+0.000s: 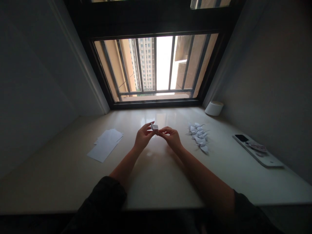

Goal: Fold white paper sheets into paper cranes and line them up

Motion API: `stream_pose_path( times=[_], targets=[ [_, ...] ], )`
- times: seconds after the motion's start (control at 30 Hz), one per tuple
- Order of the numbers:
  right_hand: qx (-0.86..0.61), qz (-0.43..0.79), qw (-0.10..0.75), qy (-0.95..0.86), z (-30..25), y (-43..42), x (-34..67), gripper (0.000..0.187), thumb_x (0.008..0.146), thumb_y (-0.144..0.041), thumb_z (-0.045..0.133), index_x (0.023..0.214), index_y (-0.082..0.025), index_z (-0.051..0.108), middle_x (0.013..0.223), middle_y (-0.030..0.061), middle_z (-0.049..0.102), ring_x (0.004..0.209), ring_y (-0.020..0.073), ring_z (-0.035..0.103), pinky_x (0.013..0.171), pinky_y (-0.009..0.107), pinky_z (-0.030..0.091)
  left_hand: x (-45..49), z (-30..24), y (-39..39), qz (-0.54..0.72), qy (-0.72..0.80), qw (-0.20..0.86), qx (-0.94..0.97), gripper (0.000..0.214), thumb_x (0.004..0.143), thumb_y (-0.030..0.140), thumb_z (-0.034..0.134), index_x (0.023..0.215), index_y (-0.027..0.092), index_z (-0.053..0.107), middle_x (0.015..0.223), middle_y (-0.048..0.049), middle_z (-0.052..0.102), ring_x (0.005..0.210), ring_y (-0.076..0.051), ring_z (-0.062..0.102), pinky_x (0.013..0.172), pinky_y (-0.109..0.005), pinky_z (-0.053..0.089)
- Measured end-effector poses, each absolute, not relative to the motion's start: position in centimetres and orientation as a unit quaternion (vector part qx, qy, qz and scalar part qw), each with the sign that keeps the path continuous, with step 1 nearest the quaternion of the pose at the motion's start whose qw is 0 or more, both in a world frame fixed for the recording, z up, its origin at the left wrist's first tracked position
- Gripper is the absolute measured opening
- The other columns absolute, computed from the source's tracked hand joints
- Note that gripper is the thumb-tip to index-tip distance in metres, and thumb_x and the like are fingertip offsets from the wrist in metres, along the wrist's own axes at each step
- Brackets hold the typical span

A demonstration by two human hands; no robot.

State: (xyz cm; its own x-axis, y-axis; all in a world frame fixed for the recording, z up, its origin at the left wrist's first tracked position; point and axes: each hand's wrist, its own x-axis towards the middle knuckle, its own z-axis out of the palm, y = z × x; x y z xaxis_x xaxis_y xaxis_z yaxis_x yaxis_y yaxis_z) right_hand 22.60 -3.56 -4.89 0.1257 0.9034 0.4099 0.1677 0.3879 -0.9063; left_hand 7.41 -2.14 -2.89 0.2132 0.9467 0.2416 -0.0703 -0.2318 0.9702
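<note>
Between my two hands, just above the white sill, is a small piece of folded white paper [154,127]. My left hand [143,136] grips it from the left with thumb and fingers. From the right, the pinched thumb and fingers of my right hand [171,136] hold its lower right edge. The fingertips hide part of the paper. To the right of my right hand lies a cluster of several folded white paper figures [200,135] with thin pointed ends. Some flat sheets of white paper [105,145] are stacked unevenly to the left.
The glossy white sill [156,182] runs up to a dark-framed window [156,104] with bars outside. A white cylindrical object [214,108] stands at the back right corner. A white phone [264,156] lies by the right wall.
</note>
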Motion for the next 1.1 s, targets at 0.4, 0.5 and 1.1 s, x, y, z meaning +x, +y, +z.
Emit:
stream_pose_path(
  times=[0.4,0.5,1.1],
  targets=[
    [-0.471,0.05,0.585,-0.659,-3.9,-4.5,23.4,0.012,0.08,-0.033,0.061,0.082,-0.023,0.068,0.081,0.0033,0.064,0.082,0.0194,0.054,0.076,0.035,0.044,6.6,-3.2,-1.4,0.453,0.393,0.504,0.621,0.054,0.066,0.039,0.072,0.112,0.014,0.059,0.086,-0.0089,0.067,0.073,-0.017,0.063,0.065,-0.027,0.047],
    [-0.468,-0.013,0.563,-0.682,-3.3,-5.0,23.4,0.01,0.08,-0.026,0.06,0.087,-0.021,0.065,0.086,0.0045,0.063,0.089,0.0212,0.052,0.082,0.036,0.042,6.7,-3.2,-1.5,0.43,0.377,0.528,0.627,0.049,0.069,0.04,0.07,0.111,0.016,0.06,0.085,-0.0076,0.067,0.072,-0.015,0.062,0.065,-0.026,0.046],
    [-0.502,-0.036,0.438,-0.744,-4.3,-4.8,23.2,0.037,0.073,-0.013,0.058,0.108,-0.024,0.064,0.083,0.0034,0.062,0.081,0.0205,0.053,0.074,0.032,0.042,7.3,-4.1,-1.8,0.372,0.34,0.524,0.686,0.043,0.071,0.04,0.069,0.102,0.013,0.059,0.082,-0.009,0.069,0.069,-0.018,0.066,0.066,-0.03,0.049]
  ],
)
